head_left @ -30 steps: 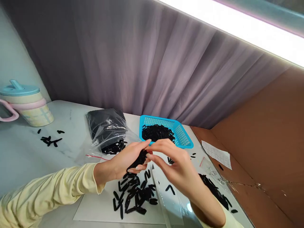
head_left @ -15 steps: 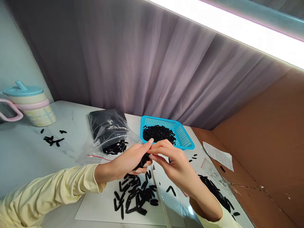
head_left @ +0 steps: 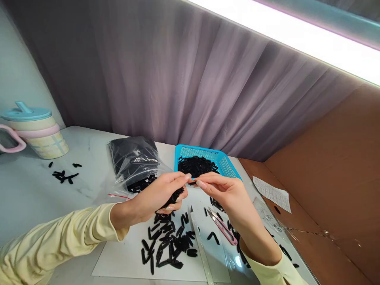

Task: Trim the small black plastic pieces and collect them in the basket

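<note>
My left hand [head_left: 160, 192] is closed around a bunch of small black strips [head_left: 177, 194], which show between its thumb and curled fingers. Close to that thumb, my right hand [head_left: 230, 194] pinches one short black strip [head_left: 192, 183] between thumb and forefinger. Both hands are above the table, in front of the blue basket [head_left: 231, 168], which holds a heap of similar strips. Loose black strips [head_left: 170, 245] lie scattered on a white sheet [head_left: 118, 253] beneath. Pink thread snips [head_left: 225, 229] rest below my right wrist.
A clear zip bag [head_left: 135, 158] of black material lies behind my left hand. A long thin tool [head_left: 200, 245] with a dark pointed tip crosses the sheet. A lidded cup [head_left: 47, 138] stands far left. On the right are a printed paper [head_left: 273, 194] and clear plastic.
My right hand has drawn slightly rightward and up from the left hand, with a black strip now visible in its pinch. The snips have come into sight.
</note>
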`<state>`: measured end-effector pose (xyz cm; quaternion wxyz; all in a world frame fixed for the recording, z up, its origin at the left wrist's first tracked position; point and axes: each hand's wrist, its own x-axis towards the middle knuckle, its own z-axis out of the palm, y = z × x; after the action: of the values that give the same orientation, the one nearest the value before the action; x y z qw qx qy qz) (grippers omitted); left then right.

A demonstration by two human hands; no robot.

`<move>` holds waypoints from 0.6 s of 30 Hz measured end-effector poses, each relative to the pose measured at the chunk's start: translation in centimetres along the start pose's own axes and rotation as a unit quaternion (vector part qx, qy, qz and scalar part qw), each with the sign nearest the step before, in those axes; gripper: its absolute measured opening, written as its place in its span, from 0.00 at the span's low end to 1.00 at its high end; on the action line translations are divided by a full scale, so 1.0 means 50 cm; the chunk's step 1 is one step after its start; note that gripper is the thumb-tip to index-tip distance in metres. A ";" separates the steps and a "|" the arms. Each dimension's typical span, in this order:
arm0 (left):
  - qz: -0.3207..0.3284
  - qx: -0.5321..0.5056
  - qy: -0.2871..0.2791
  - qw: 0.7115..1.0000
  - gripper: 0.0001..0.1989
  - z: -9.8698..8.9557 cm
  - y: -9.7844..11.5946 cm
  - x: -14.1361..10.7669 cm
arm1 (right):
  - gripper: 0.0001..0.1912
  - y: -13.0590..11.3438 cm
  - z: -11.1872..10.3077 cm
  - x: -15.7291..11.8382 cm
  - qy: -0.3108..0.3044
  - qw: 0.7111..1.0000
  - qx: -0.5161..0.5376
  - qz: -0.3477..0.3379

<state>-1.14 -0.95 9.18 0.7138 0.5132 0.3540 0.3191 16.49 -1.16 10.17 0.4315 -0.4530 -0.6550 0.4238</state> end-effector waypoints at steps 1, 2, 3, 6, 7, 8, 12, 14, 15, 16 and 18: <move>-0.001 0.002 0.003 1.000 0.16 0.001 0.005 -0.003 | 0.08 -0.001 0.000 0.000 0.008 1.000 0.010 0.004; -0.003 0.005 0.006 1.000 0.16 0.001 0.009 -0.005 | 0.08 -0.001 0.000 -0.001 0.015 1.000 0.018 0.007; -0.005 0.008 0.008 1.000 0.15 0.002 0.013 -0.008 | 0.09 -0.001 0.000 -0.001 0.019 1.000 0.023 0.009; -0.007 0.021 0.013 1.000 0.13 0.004 0.021 -0.013 | 0.09 -0.001 -0.001 -0.002 0.026 0.999 0.022 0.012; -0.006 0.026 0.015 1.000 0.12 0.005 0.023 -0.014 | 0.09 -0.001 -0.002 -0.003 0.024 0.999 0.018 0.013; -0.006 0.030 0.017 0.999 0.12 0.006 0.024 -0.016 | 0.10 -0.001 -0.002 -0.004 0.022 1.000 0.014 0.013; -0.001 0.042 0.027 0.999 0.10 0.009 0.022 -0.020 | 0.11 -0.004 -0.003 -0.009 0.017 1.000 -0.009 0.008; 0.009 0.047 0.031 0.998 0.10 0.008 0.020 -0.021 | 0.11 -0.006 -0.003 -0.012 0.018 1.000 -0.022 0.003; 0.016 0.050 0.031 0.998 0.10 0.008 0.018 -0.021 | 0.11 -0.007 -0.003 -0.014 0.018 0.999 -0.027 0.001; 0.023 0.051 0.031 0.998 0.10 0.008 0.017 -0.021 | 0.11 -0.008 -0.003 -0.014 0.018 0.999 -0.033 0.000; 0.038 0.054 0.033 0.997 0.10 0.008 0.015 -0.021 | 0.12 -0.010 -0.002 -0.016 0.015 0.999 -0.047 -0.003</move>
<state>-1.44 -1.80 10.18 0.6604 0.5531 0.3741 0.3434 16.62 -2.03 10.54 0.4209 -0.4774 -0.6685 0.3847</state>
